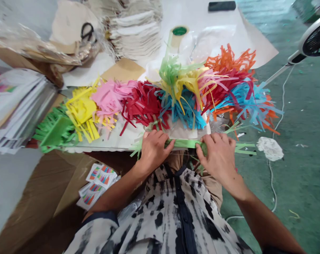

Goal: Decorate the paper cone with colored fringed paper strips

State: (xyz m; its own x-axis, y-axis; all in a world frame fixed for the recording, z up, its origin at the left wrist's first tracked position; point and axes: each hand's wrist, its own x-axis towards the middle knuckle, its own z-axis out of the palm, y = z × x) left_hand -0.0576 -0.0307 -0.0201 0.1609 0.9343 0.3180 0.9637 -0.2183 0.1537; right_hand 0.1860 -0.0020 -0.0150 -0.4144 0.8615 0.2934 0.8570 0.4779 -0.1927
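Observation:
A light green tissue paper tassel (186,143) with fringed ends stretches sideways at the table's front edge. My left hand (154,146) grips it toward the left, with thin strips poking out past the fingers. Around its right part my right hand (218,151) is closed, and cut strips stick out beyond that hand. Just behind lie bunches of fringed paper: green (56,128), yellow (83,109), pink (112,95), dark red (145,104) and blue (186,106). More fringe, in orange (229,61) and light blue (251,100), piles up at the right.
A tape roll (179,35) stands behind the fringe. Scissors (87,32) lie on wrapping at the back left, near stacked pale bundles (136,31). Packets (19,102) pile up at left. A fan (315,37) and its cable (282,95) are at right.

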